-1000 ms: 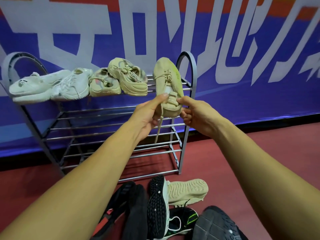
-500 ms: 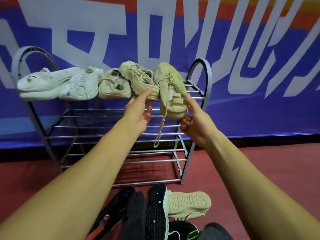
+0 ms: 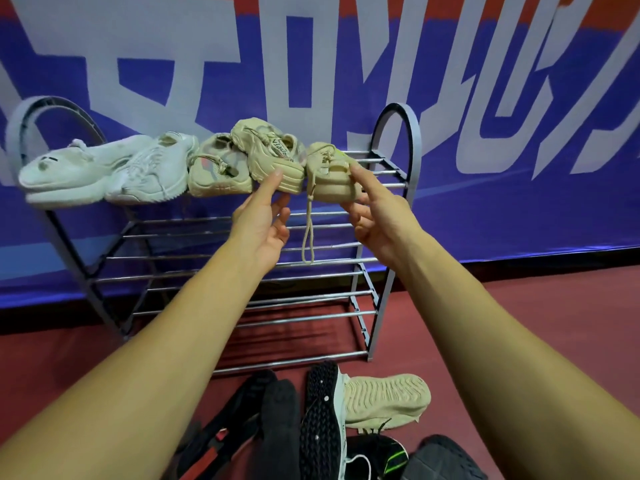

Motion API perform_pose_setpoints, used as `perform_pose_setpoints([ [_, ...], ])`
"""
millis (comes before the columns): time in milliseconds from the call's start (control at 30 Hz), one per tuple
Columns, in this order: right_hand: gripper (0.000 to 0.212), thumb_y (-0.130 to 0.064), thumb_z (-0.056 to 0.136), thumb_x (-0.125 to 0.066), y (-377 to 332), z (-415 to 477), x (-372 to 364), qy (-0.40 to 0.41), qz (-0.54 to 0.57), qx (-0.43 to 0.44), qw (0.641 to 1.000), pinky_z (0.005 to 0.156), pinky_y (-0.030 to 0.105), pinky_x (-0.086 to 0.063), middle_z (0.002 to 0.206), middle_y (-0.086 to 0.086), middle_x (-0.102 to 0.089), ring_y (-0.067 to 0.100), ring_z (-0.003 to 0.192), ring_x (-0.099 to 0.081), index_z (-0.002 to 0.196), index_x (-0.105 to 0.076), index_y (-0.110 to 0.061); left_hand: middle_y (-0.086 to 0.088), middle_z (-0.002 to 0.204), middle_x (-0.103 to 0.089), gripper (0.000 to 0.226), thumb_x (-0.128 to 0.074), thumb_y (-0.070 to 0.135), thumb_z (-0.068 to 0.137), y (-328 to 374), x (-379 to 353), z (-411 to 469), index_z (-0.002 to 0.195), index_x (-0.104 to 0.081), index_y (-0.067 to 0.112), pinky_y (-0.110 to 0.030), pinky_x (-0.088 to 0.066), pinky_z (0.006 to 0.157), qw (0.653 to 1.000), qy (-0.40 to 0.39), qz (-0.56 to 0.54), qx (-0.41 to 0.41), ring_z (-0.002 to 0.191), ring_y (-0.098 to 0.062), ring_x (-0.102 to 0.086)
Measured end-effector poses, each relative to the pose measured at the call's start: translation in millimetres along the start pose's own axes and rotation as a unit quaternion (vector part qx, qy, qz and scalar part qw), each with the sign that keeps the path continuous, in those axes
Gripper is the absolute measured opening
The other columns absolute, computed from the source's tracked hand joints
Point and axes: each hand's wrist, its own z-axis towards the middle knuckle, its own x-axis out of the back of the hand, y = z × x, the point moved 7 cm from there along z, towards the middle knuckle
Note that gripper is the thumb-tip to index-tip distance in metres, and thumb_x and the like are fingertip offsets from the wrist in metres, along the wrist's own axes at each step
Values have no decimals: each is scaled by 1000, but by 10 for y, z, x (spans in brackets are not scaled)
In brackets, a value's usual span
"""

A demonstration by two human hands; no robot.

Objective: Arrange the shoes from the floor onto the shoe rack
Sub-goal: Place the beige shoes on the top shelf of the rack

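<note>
Sneaker (image 3: 329, 171) in soft beige knit sits at the right end, top tier of the grey metal shoe rack (image 3: 398, 133), right hand (image 3: 377, 216) pinching its heel; left hand (image 3: 263, 220), fingers straight, touches the chunky beige shoe (image 3: 273, 157) alongside. Light, floppy, I reckon: grip the firmer sole.

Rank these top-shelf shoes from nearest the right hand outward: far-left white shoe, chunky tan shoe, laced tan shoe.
1. Laced tan shoe, right end, gripped by the right hand.
2. Chunky tan shoe, just left of it.
3. Far-left white shoe, opposite end.
</note>
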Motion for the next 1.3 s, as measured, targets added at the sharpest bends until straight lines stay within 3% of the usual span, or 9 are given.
perform_pose_setpoints([
  [233, 19, -26, 86, -65, 82, 54, -40, 54, 28, -7, 998, 44, 21, -27, 69, 1, -51, 7, 47, -37, 97, -66, -11, 4, 93, -72, 34, -80, 45, 79, -21, 72, -18, 106, -67, 29, -21, -36, 57, 1000, -11, 22, 13, 77, -9, -60],
  [400, 28, -35, 89, -71, 66, 162, -58, 49, 39, 2, 998, 46, 20, -28, 76, 3, -54, 6, 49, -39, 100, -68, -11, 7, 98, -74, 38, -79, 39, 83, 5, 126, 29, 116, -65, 29, -20, -36, 55, 999, -29, 41, 11, 75, -7, -60],
  [600, 44, -46, 86, -74, 85, 174, -71, 79, 16, 13, 997, 45, 22, -27, 84, 13, -62, 9, 55, -38, 94, -67, -3, 7, 99, -72, 11, -73, 27, 88, -48, 149, 35, 95, -65, 29, -19, -33, 54, 996, -48, 78, 10, 71, -6, -60],
  [700, 59, -55, 88, -67, 49, 65, -38, 85, -60, 49, 993, 52, 21, -37, 95, 11, -74, 11, 63, -48, 114, -65, -1, 7, 94, -71, 11, -72, 22, 87, -149, 183, 22, 97, -69, 26, -19, -33, 55, 992, -41, 116, 10, 72, -6, -60],
  [933, 49, -48, 90, -67, 480, -110, 467, 60, -268, 15, 962, 74, 32, -48, 90, 2, -70, 14, 78, -59, 111, -67, -5, 4, 89, -71, 4, -72, 23, 86, -701, 350, 56, 86, -68, 24, -21, -34, 56, 967, -20, 253, 36, 70, -7, -59],
  [1100, 45, -41, 88, -70, 926, -131, 1038, 78, -354, -41, 931, 61, 30, -40, 83, 7, -67, 17, 68, -53, 102, -71, 1, 0, 93, -73, 6, -73, 23, 85, -1290, 294, 69, 84, -68, 22, -23, -34, 56, 939, -57, 335, 61, 73, -10, -61],
  [1167, 43, -40, 88, -69, 1061, -110, 1202, 79, -389, -51, 917, 64, 31, -43, 87, 10, -70, 18, 72, -56, 101, -71, 1, -4, 90, -73, 7, -76, 22, 79, -1506, 231, 90, 82, -70, 19, -28, -44, 62, 928, -84, 359, 57, 81, -16, -63],
  [1233, 42, -40, 87, -69, 1211, -64, 1327, 67, -424, -57, 901, 68, 34, -47, 91, 14, -72, 20, 74, -58, 98, -71, 0, -7, 87, -73, 15, -78, 25, 67, -1733, 181, 139, 79, -73, 17, -40, -55, 86, 911, -109, 394, 51, 89, -20, -65],
  [1300, 39, -40, 87, -69, 1390, 1, 1437, 49, -459, -71, 884, 69, 33, -48, 89, 13, -72, 21, 75, -60, 94, -72, -2, -9, 90, -75, 13, -78, 24, 67, -1977, 170, 219, 78, -75, 16, -46, -52, 99, 892, -126, 429, 58, 92, -21, -67],
])
